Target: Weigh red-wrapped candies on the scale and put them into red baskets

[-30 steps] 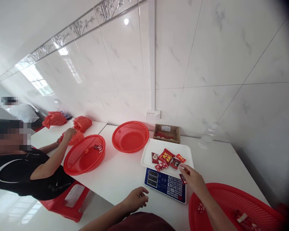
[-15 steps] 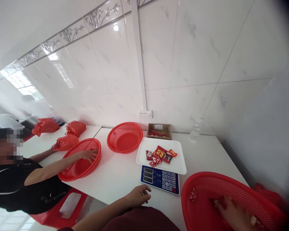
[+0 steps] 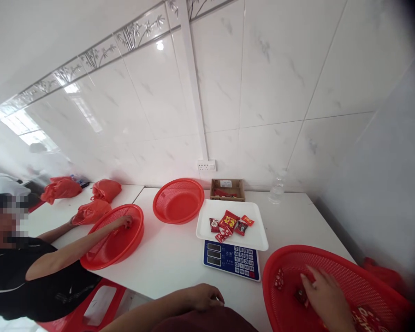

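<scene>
My right hand [image 3: 323, 293] is inside the large red basket [image 3: 273, 258] at the lower right, fingers apart over a small dark packet [image 3: 300, 296]. More red-and-white packets [image 3: 366, 318] lie in the basket beside my wrist. My left hand [image 3: 205, 297] hangs at the table's front edge, left of the basket, with its fingers curled; whether it holds anything is hidden. Between and beyond my hands stands a scale with a blue keypad [image 3: 231, 260]. On its white tray [image 3: 257, 230] lie several red snack packets [image 3: 229, 221].
An empty red basket [image 3: 178, 203] and a cardboard box [image 3: 242, 190] stand by the wall, with a clear bottle [image 3: 276, 189] farther right. At left, a person in black [image 3: 38, 276] reaches into another red basket [image 3: 138, 230]; red bags [image 3: 105, 189] lie behind.
My right hand has moved left and opened over the dark packet, uncovering packets at the right. My left hand has shifted slightly right and down, its fingers more curled. The neighbour's hand has drawn together.
</scene>
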Available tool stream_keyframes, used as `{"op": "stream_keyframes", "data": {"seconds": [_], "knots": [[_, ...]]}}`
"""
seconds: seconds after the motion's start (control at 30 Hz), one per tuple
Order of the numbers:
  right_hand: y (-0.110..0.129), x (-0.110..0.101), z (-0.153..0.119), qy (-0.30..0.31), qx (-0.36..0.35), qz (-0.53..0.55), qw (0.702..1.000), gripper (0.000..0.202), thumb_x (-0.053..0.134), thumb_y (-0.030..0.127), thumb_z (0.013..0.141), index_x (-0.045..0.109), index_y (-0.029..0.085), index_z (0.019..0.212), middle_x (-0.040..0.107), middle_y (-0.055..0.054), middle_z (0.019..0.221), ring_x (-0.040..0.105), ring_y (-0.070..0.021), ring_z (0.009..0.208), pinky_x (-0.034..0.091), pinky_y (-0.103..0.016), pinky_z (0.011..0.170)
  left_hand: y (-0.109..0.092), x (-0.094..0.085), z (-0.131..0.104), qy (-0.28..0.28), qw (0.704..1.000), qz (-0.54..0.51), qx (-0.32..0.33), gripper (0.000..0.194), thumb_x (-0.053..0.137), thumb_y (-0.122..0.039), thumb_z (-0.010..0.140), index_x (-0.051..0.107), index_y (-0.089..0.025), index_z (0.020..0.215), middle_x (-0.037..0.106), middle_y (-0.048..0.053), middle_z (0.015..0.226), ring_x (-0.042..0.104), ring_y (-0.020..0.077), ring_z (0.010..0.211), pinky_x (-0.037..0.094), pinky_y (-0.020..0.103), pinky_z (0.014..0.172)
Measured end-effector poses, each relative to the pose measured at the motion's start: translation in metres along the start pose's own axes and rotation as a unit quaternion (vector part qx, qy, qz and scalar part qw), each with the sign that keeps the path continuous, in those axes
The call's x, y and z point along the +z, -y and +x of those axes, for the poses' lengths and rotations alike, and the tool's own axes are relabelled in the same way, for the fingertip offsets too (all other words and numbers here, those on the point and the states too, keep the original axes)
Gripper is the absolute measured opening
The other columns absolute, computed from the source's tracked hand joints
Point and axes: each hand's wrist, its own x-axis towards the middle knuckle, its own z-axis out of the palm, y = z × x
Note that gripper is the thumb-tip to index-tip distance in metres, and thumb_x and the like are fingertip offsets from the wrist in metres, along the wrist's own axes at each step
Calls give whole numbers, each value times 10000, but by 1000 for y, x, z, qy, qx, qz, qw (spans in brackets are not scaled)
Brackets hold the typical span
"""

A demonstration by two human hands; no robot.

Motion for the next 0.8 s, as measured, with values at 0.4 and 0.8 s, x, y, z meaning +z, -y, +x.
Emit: {"op": "stream_keyframes", "data": {"seconds": [0.4, 0.8], "knots": [[150, 55, 47, 48, -143, 55, 987, 544, 424, 403, 810, 456, 163, 1297, 435, -165, 1395, 328, -329, 1345, 320, -524, 1071, 69, 7, 2, -166, 979, 97, -69, 202, 441, -361, 865, 608, -248, 857, 667, 60, 852, 615, 269, 888, 407, 404, 859], [205, 72, 72, 140, -86, -54, 985, 639, 386, 453, 866, 375, 95, 1395, 403, -225, 1429, 301, -332, 1376, 307, -473, 1070, 108, -43, -5, -258, 954, -134, -74, 216, 510, -406, 837, 576, -219, 924, 572, 0, 788, 543, 155, 713, 416, 285, 717]]}}
